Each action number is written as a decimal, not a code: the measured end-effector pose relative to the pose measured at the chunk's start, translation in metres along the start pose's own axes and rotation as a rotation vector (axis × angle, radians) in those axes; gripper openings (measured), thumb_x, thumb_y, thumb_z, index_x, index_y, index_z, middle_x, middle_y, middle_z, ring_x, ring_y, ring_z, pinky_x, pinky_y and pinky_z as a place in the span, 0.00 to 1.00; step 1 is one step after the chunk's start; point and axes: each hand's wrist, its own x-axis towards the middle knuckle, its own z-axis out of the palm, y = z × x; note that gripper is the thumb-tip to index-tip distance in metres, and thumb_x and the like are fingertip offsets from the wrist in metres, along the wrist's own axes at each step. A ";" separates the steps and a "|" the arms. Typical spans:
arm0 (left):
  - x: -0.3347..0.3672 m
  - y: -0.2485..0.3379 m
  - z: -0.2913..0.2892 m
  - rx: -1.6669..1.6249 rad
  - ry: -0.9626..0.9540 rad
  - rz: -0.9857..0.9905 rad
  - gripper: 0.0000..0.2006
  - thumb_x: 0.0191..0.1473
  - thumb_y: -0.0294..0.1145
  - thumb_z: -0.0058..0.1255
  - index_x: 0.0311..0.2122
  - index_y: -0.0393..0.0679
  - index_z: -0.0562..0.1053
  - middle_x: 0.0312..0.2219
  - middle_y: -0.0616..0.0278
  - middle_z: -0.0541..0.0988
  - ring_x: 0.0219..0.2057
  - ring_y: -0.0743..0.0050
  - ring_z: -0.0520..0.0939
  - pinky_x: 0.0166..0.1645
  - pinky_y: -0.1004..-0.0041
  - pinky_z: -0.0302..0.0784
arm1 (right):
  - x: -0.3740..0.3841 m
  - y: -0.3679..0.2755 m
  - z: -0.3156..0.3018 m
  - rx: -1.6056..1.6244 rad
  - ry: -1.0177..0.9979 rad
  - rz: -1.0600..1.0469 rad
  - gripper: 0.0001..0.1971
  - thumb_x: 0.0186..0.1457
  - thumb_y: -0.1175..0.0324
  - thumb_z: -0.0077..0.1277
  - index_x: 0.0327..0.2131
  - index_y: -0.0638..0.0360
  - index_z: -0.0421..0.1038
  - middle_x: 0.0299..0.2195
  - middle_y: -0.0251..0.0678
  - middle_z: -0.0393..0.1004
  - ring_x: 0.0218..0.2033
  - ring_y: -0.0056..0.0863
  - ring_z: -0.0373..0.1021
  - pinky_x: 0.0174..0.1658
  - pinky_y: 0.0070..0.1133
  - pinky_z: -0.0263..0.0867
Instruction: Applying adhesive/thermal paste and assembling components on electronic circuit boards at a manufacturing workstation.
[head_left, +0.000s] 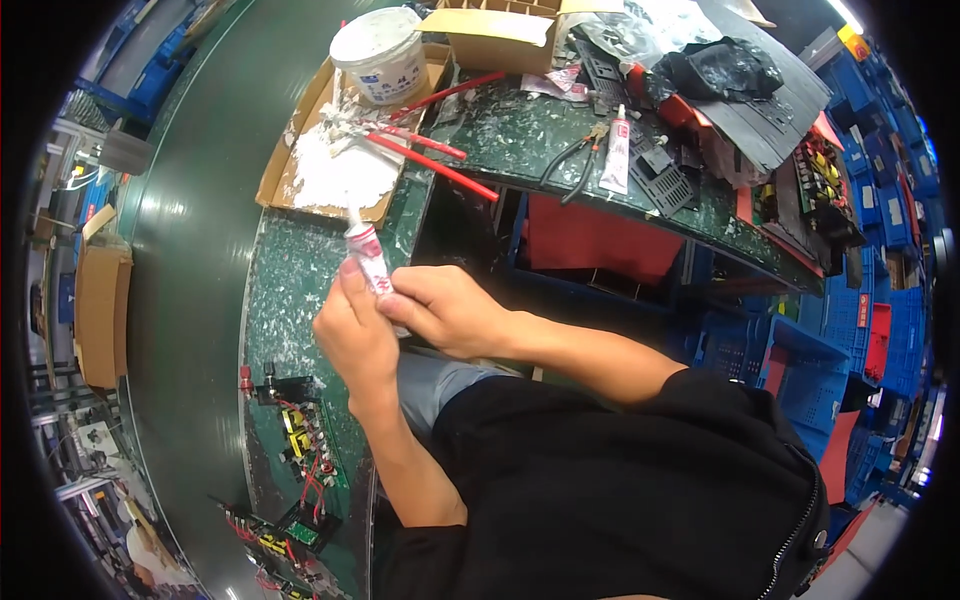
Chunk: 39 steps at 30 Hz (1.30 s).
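Note:
A white-and-red squeeze tube [372,262] is gripped between both hands, its narrow white nozzle pointing away from me. My left hand [358,335] wraps round the tube's near part, thumb lying along it. From the right side my right hand [450,308] closes on the tube's lower end, fingers curled. Just beyond the nozzle lies a heap of white paste [340,172] on a flat cardboard tray [282,172]. Red sticks [430,165] rest across the tray's right edge, some smeared with paste. The tube's tail end is hidden by my fingers.
A white bucket [378,55] stands at the tray's far end. On the paste-spotted green bench lie pliers [578,160], another tube [616,155] and black plastic parts [660,172]. Wired circuit boards [310,440] lie at near left. Blue crates [800,370] stand at right.

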 end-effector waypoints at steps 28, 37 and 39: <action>-0.003 -0.020 -0.008 -0.243 0.210 -0.030 0.25 0.68 0.44 0.38 0.24 0.36 0.74 0.14 0.47 0.73 0.16 0.45 0.73 0.24 0.56 0.66 | 0.021 -0.015 0.021 0.118 -0.194 0.193 0.13 0.66 0.64 0.45 0.35 0.65 0.70 0.26 0.47 0.73 0.26 0.45 0.70 0.32 0.31 0.66; -0.007 -0.025 -0.008 -0.401 0.189 -0.042 0.27 0.68 0.47 0.41 0.24 0.34 0.74 0.12 0.63 0.70 0.18 0.82 0.66 0.23 0.71 0.64 | 0.020 -0.006 0.023 -0.048 -0.117 -0.127 0.14 0.66 0.63 0.46 0.31 0.64 0.71 0.22 0.39 0.70 0.21 0.30 0.67 0.27 0.26 0.63; -0.007 -0.026 -0.005 -0.404 0.179 -0.057 0.27 0.69 0.47 0.40 0.24 0.34 0.74 0.13 0.64 0.70 0.18 0.82 0.66 0.23 0.71 0.64 | 0.019 -0.006 0.021 -0.056 -0.093 -0.139 0.13 0.65 0.65 0.47 0.29 0.64 0.72 0.20 0.40 0.71 0.19 0.35 0.68 0.25 0.28 0.63</action>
